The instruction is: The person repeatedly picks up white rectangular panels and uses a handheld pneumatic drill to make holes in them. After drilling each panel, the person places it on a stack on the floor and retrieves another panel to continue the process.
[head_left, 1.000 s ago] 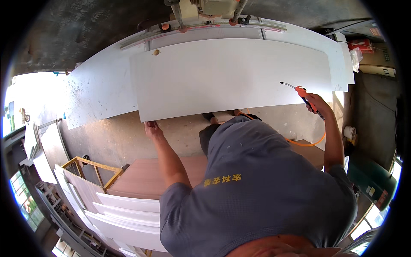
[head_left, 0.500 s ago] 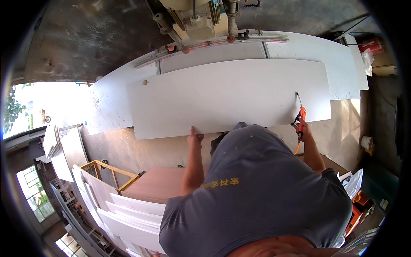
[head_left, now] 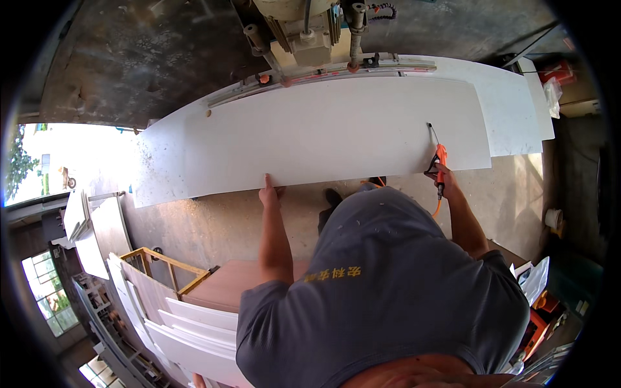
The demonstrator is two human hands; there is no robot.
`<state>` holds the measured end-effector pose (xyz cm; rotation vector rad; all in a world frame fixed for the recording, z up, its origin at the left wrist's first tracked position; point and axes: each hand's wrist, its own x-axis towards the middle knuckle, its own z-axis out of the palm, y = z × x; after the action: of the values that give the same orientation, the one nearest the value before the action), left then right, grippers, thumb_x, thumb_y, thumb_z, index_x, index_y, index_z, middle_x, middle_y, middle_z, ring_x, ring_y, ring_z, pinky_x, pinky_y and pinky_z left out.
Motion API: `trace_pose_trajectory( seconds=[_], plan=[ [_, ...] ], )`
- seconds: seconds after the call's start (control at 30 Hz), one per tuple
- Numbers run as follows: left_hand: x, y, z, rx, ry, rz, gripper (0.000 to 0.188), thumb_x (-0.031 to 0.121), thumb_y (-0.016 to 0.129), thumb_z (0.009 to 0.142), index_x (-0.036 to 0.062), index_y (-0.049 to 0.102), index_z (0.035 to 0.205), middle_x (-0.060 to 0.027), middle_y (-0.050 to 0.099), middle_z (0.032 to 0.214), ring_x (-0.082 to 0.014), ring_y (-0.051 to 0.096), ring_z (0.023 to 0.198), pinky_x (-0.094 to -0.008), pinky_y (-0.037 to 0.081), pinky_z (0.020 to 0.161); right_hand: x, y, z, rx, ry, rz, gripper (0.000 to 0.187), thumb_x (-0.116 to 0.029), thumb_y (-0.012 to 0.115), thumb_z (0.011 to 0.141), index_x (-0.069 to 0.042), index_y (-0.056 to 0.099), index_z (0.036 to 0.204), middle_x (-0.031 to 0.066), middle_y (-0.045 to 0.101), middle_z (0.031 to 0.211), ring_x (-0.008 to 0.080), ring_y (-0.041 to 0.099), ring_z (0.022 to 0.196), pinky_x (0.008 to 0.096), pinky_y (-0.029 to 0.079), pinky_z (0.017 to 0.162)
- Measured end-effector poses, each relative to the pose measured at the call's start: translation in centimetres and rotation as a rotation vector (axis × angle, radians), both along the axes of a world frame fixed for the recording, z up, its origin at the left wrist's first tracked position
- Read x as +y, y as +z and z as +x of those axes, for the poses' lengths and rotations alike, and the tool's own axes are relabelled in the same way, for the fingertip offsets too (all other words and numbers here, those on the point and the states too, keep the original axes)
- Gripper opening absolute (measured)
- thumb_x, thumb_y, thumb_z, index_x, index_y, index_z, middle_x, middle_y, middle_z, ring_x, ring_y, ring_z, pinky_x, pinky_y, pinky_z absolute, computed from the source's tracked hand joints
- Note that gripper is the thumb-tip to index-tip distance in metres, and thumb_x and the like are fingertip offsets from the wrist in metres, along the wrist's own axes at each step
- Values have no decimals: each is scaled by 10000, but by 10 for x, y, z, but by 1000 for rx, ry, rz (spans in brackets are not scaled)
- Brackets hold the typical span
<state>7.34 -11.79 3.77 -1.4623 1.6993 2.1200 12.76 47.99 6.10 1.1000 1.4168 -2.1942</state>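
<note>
A long white panel (head_left: 343,129) lies on the white worktop, with a small round hole near its far left corner. My left hand (head_left: 269,193) grips the panel's near edge, one digit extended over its top face and the other fingers partly hidden. In my right hand (head_left: 447,183) is an orange air blow gun (head_left: 441,156), my fingers wrapped round its handle. The gun's thin nozzle slants away over the right part of the panel, its dark tip close to the surface. An orange hose runs down from the grip toward my body.
Beyond the panel are a metal rail (head_left: 323,70) and a machine head (head_left: 310,48). More white worktop (head_left: 511,110) shows at right. Behind me on the left stand stacked white boards (head_left: 194,333) and a yellow frame (head_left: 194,281). Another person's fingers (head_left: 198,381) show at the lower edge.
The panel has shifted away from me and to the left, closer to the rail. My left hand has moved left and forward with it. My right hand has carried the blow gun slightly left and forward.
</note>
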Motion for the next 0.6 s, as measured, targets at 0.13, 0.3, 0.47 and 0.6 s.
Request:
trace_pose_trajectory(
  seconds=[0.13, 0.3, 0.47, 0.6],
  plan=[
    [-12, -8, -11, -32, 19, 1, 543, 461, 626, 859, -57, 564, 1013, -127, 648, 842, -230, 652, 615, -293, 541, 465, -2, -14, -25, -58, -27, 14, 241, -288, 594, 861, -81, 589, 985, 82, 677, 955, 261, 686, 866, 242, 378, 429],
    [-14, -9, -16, 5, -49, 32, 526, 469, 606, 870, -38, 563, 1003, -120, 640, 792, -221, 635, 571, -285, 499, 415, -11, -25, -38, -65, -52, 85, 245, -294, 583, 864, -79, 586, 982, 90, 669, 912, 259, 687, 821, 253, 377, 422],
    [-10, -19, -16, 3, 5, 41, 497, 469, 588, 885, -26, 574, 924, -105, 612, 715, -209, 587, 500, -287, 432, 371, -8, -31, -44, -61, -100, 137, 251, -297, 565, 872, -66, 577, 970, 107, 656, 875, 255, 683, 721, 266, 373, 407],
    [-6, -16, -14, 4, -10, 19, 497, 462, 593, 884, -34, 577, 914, -96, 602, 714, -197, 560, 475, -297, 417, 367, -11, -28, -40, -63, -119, 144, 262, -300, 557, 877, -55, 566, 969, 110, 638, 827, 260, 677, 662, 267, 366, 392]
  ],
)
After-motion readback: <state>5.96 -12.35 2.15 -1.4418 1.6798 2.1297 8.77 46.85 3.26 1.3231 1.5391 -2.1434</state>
